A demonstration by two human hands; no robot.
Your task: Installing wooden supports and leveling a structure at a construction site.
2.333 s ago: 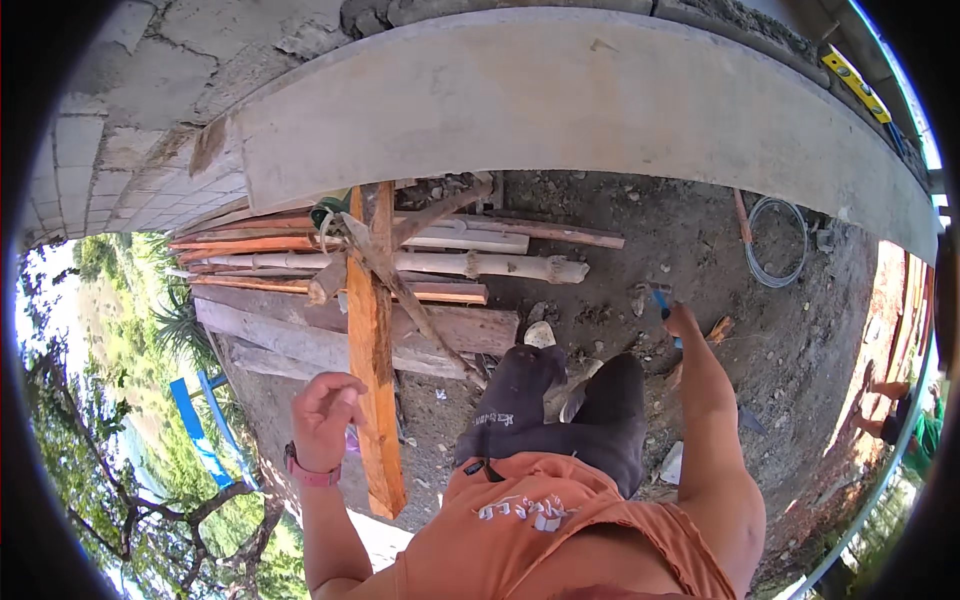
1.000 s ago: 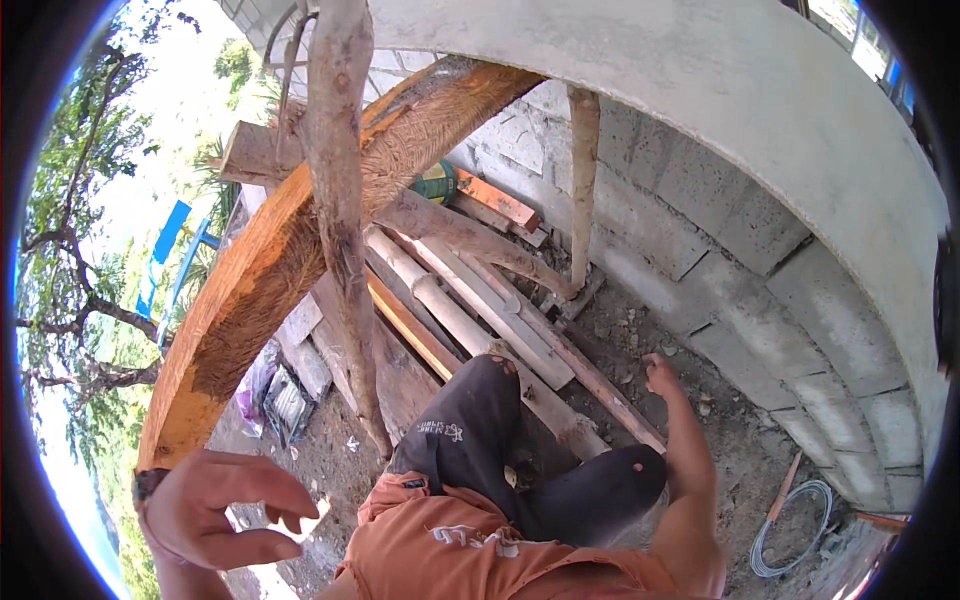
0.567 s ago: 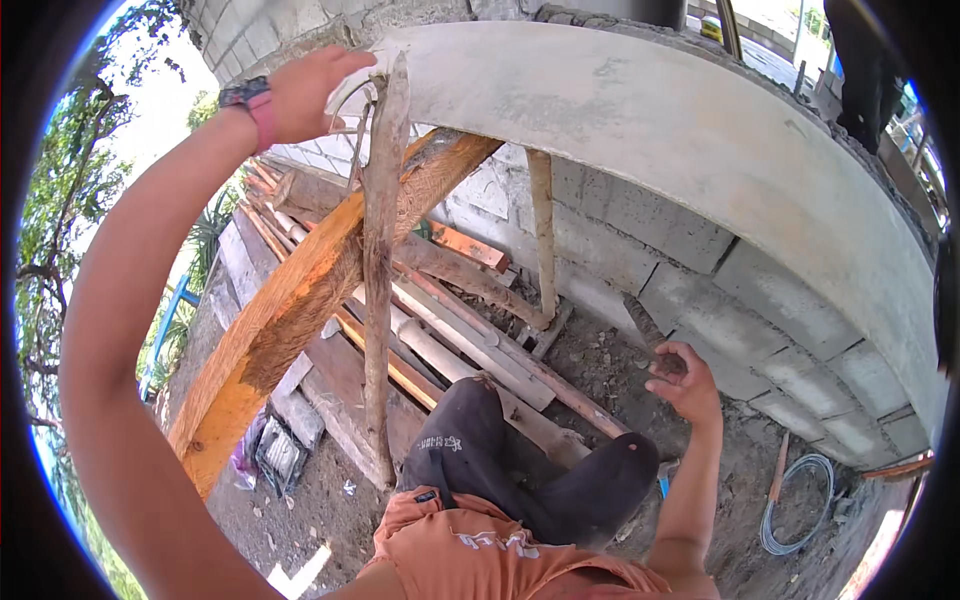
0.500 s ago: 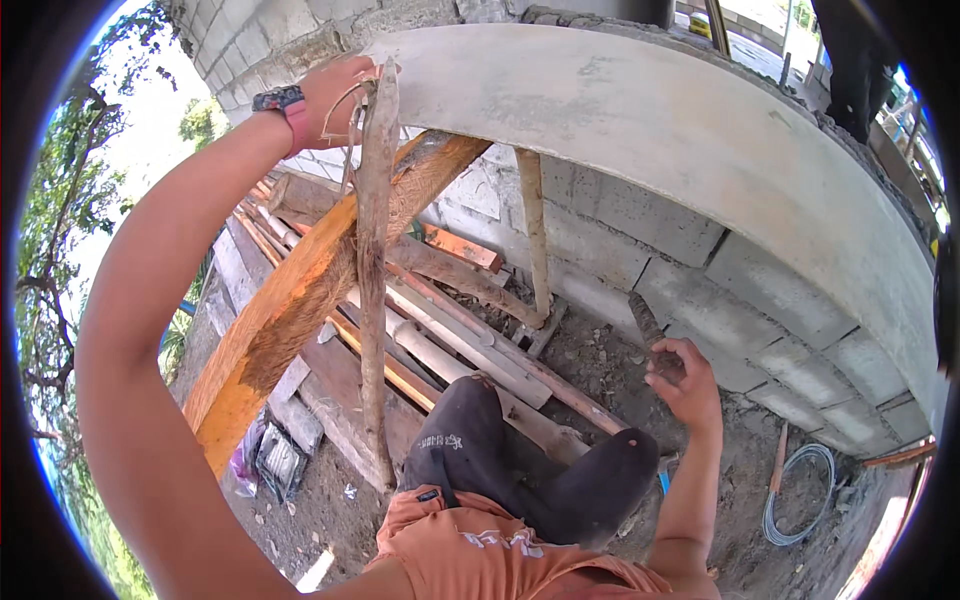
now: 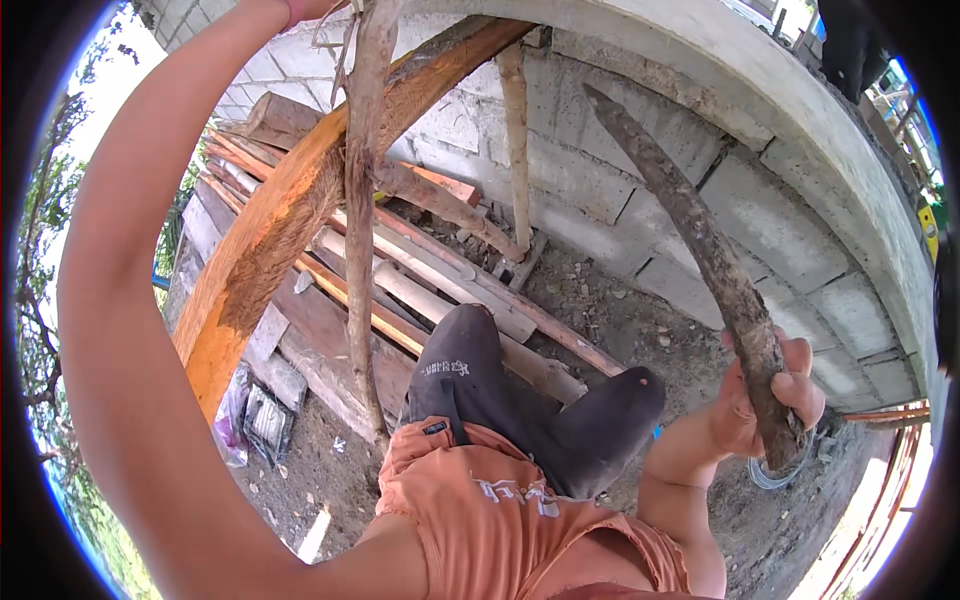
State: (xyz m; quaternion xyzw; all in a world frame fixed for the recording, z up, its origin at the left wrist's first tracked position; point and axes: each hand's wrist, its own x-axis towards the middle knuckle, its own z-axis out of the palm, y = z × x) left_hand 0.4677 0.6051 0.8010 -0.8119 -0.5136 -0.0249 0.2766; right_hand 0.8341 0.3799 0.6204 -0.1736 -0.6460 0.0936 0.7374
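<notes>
My left hand [image 5: 312, 8] is raised at the top edge beside the top of an upright branch post [image 5: 362, 130]; its fingers are mostly cut off. That post stands against a rough orange timber beam [image 5: 270, 230], which slants up toward a concrete edge [image 5: 820, 120]. My right hand [image 5: 760, 390] grips the lower end of a dark, rough wooden stick [image 5: 690, 220], tilted with its pointed tip up toward the block wall. A shorter pole [image 5: 515, 140] stands by the wall, with a log [image 5: 430, 195] lying toward its foot.
Planks and bamboo [image 5: 400, 290] lie along the wall [image 5: 620, 170] beyond my bent knees. Plastic-wrapped bundles [image 5: 265, 420] lie left. A wire coil [image 5: 775, 475] is partly behind my right hand. A person's dark-clothed leg [image 5: 845, 45] and a yellow level [image 5: 928, 230] are top right.
My left hand moved up to the post's top. The blue-handled hammer left my right hand, which now holds the stick and has lifted it higher and to the right.
</notes>
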